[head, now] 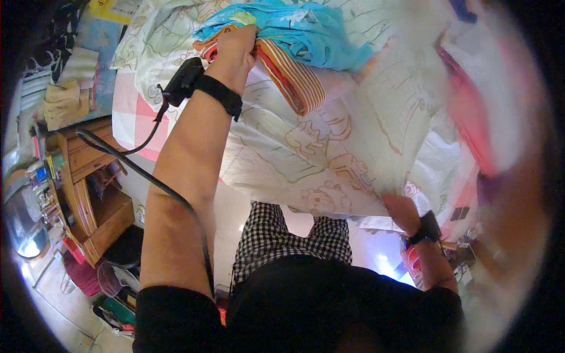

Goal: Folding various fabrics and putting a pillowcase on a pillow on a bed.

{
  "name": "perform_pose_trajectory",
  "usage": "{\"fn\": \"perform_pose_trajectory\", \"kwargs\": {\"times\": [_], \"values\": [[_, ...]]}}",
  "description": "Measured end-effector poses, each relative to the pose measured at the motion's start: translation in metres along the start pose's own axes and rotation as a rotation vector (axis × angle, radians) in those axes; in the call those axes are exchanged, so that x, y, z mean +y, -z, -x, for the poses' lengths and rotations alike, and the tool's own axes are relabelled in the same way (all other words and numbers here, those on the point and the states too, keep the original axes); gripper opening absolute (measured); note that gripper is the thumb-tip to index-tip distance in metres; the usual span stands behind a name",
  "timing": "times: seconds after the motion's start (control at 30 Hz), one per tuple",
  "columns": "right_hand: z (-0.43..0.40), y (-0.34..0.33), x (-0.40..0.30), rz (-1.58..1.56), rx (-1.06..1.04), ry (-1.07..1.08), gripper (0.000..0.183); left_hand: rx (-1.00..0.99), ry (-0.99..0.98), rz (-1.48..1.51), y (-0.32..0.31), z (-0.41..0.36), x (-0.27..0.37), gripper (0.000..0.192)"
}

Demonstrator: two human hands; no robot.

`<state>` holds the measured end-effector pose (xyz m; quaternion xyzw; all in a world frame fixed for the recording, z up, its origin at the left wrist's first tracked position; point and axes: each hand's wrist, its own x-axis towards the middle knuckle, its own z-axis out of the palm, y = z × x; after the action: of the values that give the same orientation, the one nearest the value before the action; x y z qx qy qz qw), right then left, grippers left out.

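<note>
My left hand (239,42) is closed on an orange-and-white striped cloth (304,84) near the top of the view; its fingers are partly hidden by cloth. A crumpled turquoise cloth (309,33) lies just beyond and right of that hand. Down at the right, my right hand (401,212) grips the near edge of a pale sheet with printed cartoon animals (287,150), which spreads over the bed between both hands. Black straps circle both wrists, and a cable runs along the left forearm from the device on it.
A pink-and-white checked cloth (137,114) shows under the sheet at the left. A wooden cabinet (95,176) stands left of the bed, near a round mirror-like object (27,220). Blurred red and white fabric (472,114) is at the right.
</note>
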<state>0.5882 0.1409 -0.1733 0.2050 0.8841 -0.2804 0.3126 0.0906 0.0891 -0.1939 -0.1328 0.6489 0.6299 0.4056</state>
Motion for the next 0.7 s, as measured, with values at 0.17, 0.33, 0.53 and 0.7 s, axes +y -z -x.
{"fn": "perform_pose_trajectory", "kwargs": {"times": [0.17,0.33,0.53,0.7], "values": [[-0.023,-0.042,0.029,-0.055,0.168,0.073,0.011,0.274,-0.225,-0.156,0.058,0.008,-0.110,0.023],[-0.069,-0.086,0.049,0.275,-0.142,-0.100,0.019,0.422,-0.211,-0.760,0.120,0.047,-0.204,0.035],[-0.139,0.033,-0.104,-0.025,0.421,0.046,0.025,0.934,-0.138,-1.116,0.301,0.005,-0.188,0.073],[-0.226,0.095,-0.168,0.049,0.834,0.111,0.066,0.714,0.112,-0.855,0.295,-0.014,-0.135,0.065]]}}
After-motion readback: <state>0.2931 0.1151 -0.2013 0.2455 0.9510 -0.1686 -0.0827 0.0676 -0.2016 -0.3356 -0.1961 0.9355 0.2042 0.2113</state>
